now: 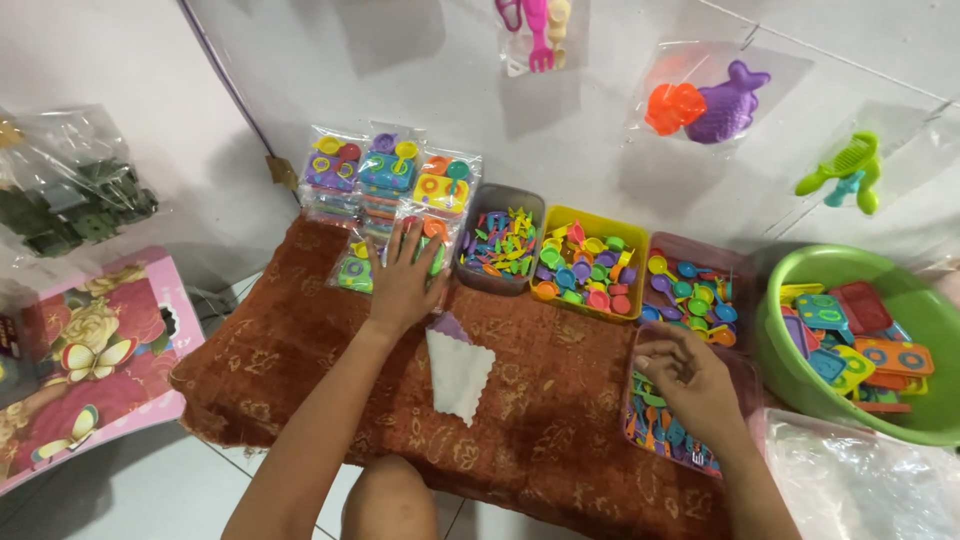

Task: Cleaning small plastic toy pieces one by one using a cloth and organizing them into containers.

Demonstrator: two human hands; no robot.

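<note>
Head view | left hand point(402, 277) flat, spread on toy packets point(392, 215) | right hand point(690, 380) fingers curled in tray point(640, 425) at rug edge

Left hand point(403, 277) flat, right hand point(690, 378) curled

There is a single view, from a camera worn on the person's head. It looks steeply down and forward over the knee point(390, 495) at a brown rug point(300, 350) spread on the floor, near enough that both forearms reach up from the near edge. It faces a pale wall point(400, 90) at the far side, where a row of small bins point(590, 262) stands. A green basin point(800, 370) is cut off at the right edge, a pink stool point(90, 350) at the left.
</note>
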